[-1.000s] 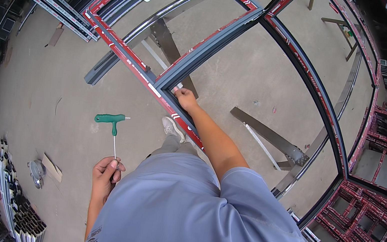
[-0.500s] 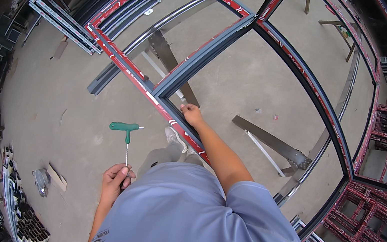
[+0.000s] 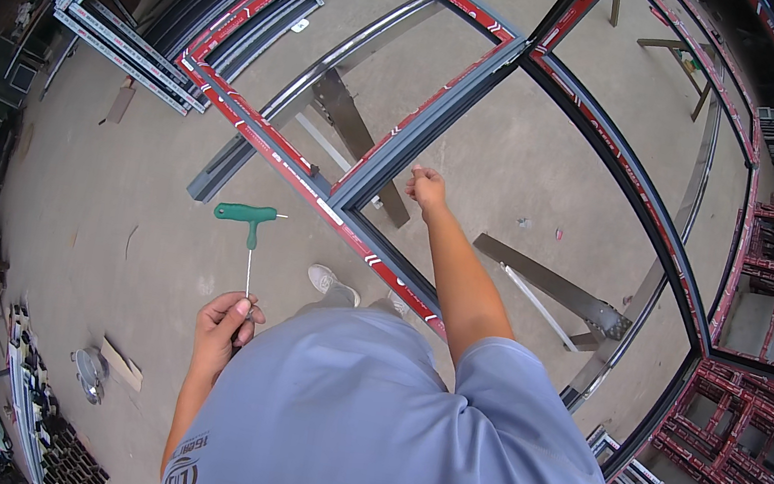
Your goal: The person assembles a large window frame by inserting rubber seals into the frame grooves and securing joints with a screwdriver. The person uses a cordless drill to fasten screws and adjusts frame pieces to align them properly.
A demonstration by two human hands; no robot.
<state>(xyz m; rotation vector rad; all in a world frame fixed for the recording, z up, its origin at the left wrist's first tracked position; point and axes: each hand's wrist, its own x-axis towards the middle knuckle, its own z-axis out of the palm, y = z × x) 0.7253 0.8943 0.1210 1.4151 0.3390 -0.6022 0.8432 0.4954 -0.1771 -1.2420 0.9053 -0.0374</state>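
My left hand (image 3: 220,325) grips the thin metal shaft of a green T-handle hex key (image 3: 255,215), whose handle points up and away from me. My right arm reaches over the near rail of a large dark grey window frame (image 3: 368,245) covered in red protective film. Inside that frame's opening, my right hand (image 3: 429,190) is closed, with thumb and fingers pinched together beside the grey middle bar (image 3: 428,129). Whatever those fingers hold, if anything, is too small to make out.
Under the frame run a long metal rail (image 3: 224,164) and brown support legs (image 3: 552,285). More frames (image 3: 134,50) lean at the far left, and red-wrapped frames (image 3: 726,438) are stacked at the right. A round metal dish (image 3: 89,371) and stacked profiles (image 3: 69,460) lie at the lower left.
My right hand has moved up and to the right, away from the frame's near corner and along the middle bar. My left hand has shifted slightly up and left with the hex key.
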